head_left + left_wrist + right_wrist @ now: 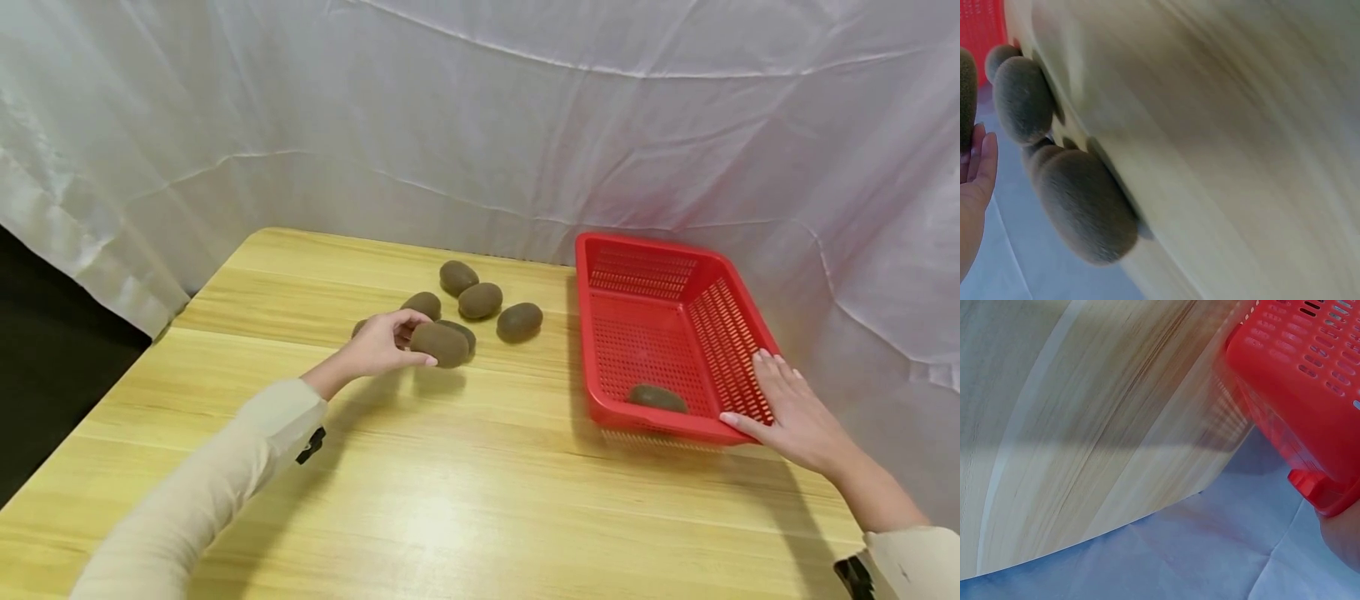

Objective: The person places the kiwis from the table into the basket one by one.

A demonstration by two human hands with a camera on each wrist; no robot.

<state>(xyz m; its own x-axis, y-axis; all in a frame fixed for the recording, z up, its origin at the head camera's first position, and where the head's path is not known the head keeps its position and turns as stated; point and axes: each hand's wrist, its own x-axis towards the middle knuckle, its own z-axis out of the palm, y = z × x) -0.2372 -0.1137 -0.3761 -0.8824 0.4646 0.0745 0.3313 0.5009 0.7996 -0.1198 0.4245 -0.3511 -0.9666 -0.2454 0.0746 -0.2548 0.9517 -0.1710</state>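
My left hand [382, 343] grips a brown kiwi [438, 346] between thumb and fingers, slightly above the table. In the left wrist view that kiwi [966, 94] shows only partly at the left edge. Right behind it lies another kiwi [465, 335], partly hidden. Several more kiwis [480, 301] lie close around, one of them mostly covered by the hand. My right hand [802, 414] holds the near right corner of a red plastic basket [652, 421], thumb over the front rim and fingers on the right rim. Inside the basket, one kiwi [657, 397] lies near the front wall.
The wooden table [450, 492] carries everything. White cloth [480, 125] hangs behind it and along the right side. Apart from the others, one kiwi [519, 322] lies nearer the basket. A dark area [52, 358] shows past the table's left edge.
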